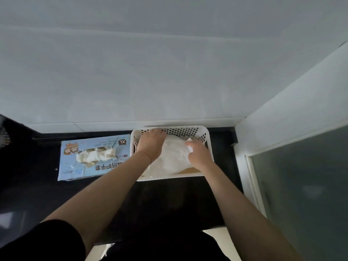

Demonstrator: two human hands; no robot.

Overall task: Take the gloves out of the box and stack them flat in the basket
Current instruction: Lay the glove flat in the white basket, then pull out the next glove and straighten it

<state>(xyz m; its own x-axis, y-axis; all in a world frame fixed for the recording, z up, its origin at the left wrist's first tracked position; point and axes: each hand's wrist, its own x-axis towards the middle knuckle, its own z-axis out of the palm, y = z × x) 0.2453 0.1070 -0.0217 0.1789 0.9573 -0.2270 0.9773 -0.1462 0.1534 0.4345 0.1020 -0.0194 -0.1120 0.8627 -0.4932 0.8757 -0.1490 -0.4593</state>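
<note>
both hands in the white perforated plastic basket (204, 133), which sits on the dark glossy surface (169, 200) against the pale wall (169, 72). left hand (150, 144) lies palm down with fingers spread flat on the far left part of the thin white disposable gloves (173, 157) – pressing, not gripping. right hand (198, 153) is at the right side of the pile, thumb and fingers pinching an upturned edge of the top glove near the basket's right wall. the pile fills most of the basket floor; a tan strip of the floor shows at the near right corner. light blue cardboard glove box (94, 157), marked xl, lies flat just left of the basket, close to touching – crumpled white gloves bulge out of its top opening. black sleeve (47, 240) on the left arm. frosted glass panel (301, 185) to the right.
</note>
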